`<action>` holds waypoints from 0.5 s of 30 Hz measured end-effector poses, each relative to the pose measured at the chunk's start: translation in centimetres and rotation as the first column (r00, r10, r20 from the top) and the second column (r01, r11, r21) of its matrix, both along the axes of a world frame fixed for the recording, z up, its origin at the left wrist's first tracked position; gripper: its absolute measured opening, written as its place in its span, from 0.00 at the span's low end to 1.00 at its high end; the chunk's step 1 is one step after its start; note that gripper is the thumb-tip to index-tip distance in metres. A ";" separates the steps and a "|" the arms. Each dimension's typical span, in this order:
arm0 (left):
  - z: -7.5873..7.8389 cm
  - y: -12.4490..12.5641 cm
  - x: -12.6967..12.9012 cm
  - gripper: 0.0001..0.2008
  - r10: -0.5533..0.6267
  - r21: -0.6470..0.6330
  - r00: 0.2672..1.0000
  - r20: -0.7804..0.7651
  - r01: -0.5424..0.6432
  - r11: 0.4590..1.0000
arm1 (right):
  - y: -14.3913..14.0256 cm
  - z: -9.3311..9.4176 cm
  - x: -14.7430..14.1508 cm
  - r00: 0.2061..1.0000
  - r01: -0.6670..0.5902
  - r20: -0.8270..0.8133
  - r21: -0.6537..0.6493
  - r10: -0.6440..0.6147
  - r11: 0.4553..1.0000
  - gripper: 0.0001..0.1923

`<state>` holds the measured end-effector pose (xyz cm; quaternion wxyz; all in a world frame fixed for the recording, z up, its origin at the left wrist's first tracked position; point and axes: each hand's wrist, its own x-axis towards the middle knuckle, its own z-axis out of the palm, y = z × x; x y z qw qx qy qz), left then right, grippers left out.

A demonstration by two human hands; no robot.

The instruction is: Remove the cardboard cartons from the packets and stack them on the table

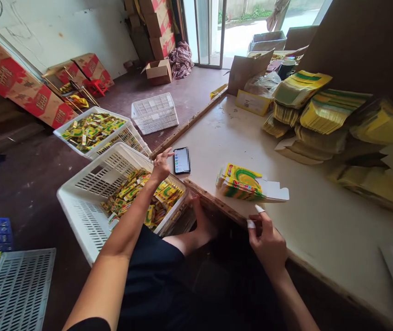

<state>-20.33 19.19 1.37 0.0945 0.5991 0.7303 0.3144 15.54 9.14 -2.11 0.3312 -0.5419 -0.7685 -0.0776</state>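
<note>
My left hand (162,166) is over the near rim of a white plastic crate, beside a lit phone (182,161) lying on the table. One finger reaches toward the phone's left edge; the others are partly curled and no held object shows. In the crate (89,202) lie many small yellow-green packets (130,193). My right hand (268,243) hovers at the table's front edge, thumb and forefinger apart with white coverings on their tips, holding nothing visible. Just beyond it, a yellow-green carton (243,181) lies on the table with its white end flaps unfolded to the right.
Stacks of flat yellow cartons (331,110) line the table's right side. A second crate (93,133) of packets and an upturned-looking white crate (155,112) stand on the floor. A wooden strip (213,195) edges the table. Red-and-brown boxes (17,78) line the wall.
</note>
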 end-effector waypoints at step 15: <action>-2.8 1.6 -0.8 0.31 -0.004 0.066 0.994 0.106 -0.003 0.998 | -0.2 0.4 -0.2 0.993 0.060 0.101 0.041 -0.063 0.997 0.13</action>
